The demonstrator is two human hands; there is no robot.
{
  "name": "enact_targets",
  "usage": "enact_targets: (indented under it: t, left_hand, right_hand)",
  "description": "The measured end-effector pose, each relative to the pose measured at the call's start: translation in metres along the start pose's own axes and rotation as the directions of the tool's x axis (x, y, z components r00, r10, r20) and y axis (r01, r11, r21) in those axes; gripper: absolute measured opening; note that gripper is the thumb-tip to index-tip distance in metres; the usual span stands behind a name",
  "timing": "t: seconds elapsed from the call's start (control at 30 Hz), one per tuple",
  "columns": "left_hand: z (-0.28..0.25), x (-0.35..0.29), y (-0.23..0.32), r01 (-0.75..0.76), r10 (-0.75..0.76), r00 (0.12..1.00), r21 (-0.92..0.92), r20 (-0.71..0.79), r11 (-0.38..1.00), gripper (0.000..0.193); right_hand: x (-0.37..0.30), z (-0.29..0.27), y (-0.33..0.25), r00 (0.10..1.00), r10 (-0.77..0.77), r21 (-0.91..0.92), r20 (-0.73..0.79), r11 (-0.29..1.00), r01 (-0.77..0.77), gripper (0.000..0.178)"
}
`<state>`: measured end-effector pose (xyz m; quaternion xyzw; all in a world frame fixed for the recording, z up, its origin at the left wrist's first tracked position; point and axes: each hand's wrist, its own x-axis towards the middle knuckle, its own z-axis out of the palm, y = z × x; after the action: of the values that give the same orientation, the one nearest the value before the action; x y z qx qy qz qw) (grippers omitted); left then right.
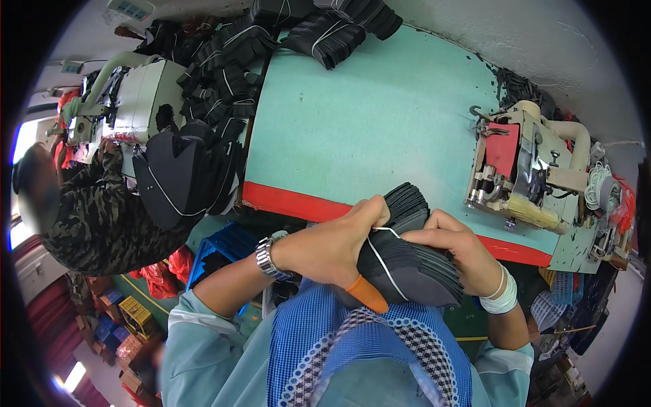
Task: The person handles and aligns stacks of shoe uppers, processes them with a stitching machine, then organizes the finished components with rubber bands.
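Note:
In front of my apron, above the table's near edge, I hold a thick bundle of flat dark grey cut pieces point(424, 271) between both hands. A thin white elastic band point(388, 268) crosses the bundle. My left hand point(329, 241) wraps round its left side, with an orange finger cover point(367, 294) on one digit. My right hand point(462, 252) is closed at the right side, fingers bent and a fingertip pressing close to the band's upper end. Several more white bands point(503, 294) circle my right wrist. The pieces fan out at the top.
A pale green table point(359, 129) with a red front edge lies ahead. Tied dark bundles point(324, 39) sit at its far left; more point(193, 169) are piled beyond its left edge. At right stands a sewing machine point(515, 166). A person in camouflage point(112, 210) works at left.

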<state>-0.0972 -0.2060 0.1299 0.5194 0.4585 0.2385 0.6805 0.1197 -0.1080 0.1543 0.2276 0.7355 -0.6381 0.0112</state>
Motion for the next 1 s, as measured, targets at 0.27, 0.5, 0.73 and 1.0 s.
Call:
enact_targets:
  t: [0.27, 0.5, 0.73, 1.0]
  left_hand:
    - [0.014, -0.015, 0.003, -0.117, 0.125, 0.986, 0.072, -0.107, 0.990, 0.069]
    - [0.020, -0.018, -0.030, -0.137, 0.118, 0.966, -0.068, -0.231, 0.988, 0.062]
    - [0.031, -0.016, -0.052, -0.158, 0.074, 0.960, -0.306, -0.271, 0.939, 0.059]
    - [0.063, -0.038, -0.049, -0.194, -0.108, 0.901, -0.612, -0.420, 0.766, 0.080]
  right_hand:
    - [0.003, 0.007, 0.008, 0.999, 0.021, 0.120, -0.041, 0.993, -0.016, 0.030]
    - [-0.024, 0.041, 0.033, 0.961, -0.006, 0.077, -0.276, 0.997, 0.028, 0.026]
    - [-0.023, 0.059, 0.067, 0.901, -0.068, 0.055, -0.428, 0.993, 0.101, 0.018]
    - [-0.021, 0.055, 0.067, 0.858, -0.381, -0.294, -0.345, 0.912, 0.287, 0.021]
